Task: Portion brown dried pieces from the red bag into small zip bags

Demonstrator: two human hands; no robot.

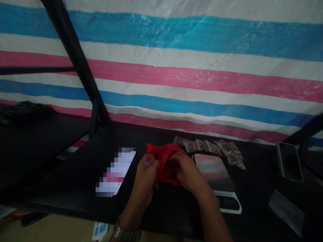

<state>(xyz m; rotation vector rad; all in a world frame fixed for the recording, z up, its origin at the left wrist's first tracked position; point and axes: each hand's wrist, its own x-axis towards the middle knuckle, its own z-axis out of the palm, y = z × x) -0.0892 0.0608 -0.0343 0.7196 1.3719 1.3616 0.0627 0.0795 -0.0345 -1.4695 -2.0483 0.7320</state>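
Striped tarp is hanging as the back wall: woven plastic, glossy, creased, running in blue, white and pink bands. Black table is sitting in front of it, with a flat matte top in dim light. Black metal frame is slanting up across the tarp at left, straight dark bars.

Kitchen scale is lying on the table just right of the hands. Its rounded-square glossy platform is reflecting the stripes, and the white plastic base with its dark panel is facing the person.

Red cloth is hanging just above mid-table, between both hands and beside the scale's left edge. It is soft thin fabric, bunched and wrinkled, possibly a small pouch; exact form is not showing.

Left hand: grip is pinching the cloth's left side, fingers curled. A metal watch is sitting on that wrist. Right hand: grip is closing on the right side, fingers tucking into the folds.

White paper sheet is lying flat left of the hands. Small clear sachets with brownish grainy fill are lying in a row behind the scale. Dark phone, glossy with rounded corners, is lying far right. Flat clear plastic bag is lying nearer the right edge.
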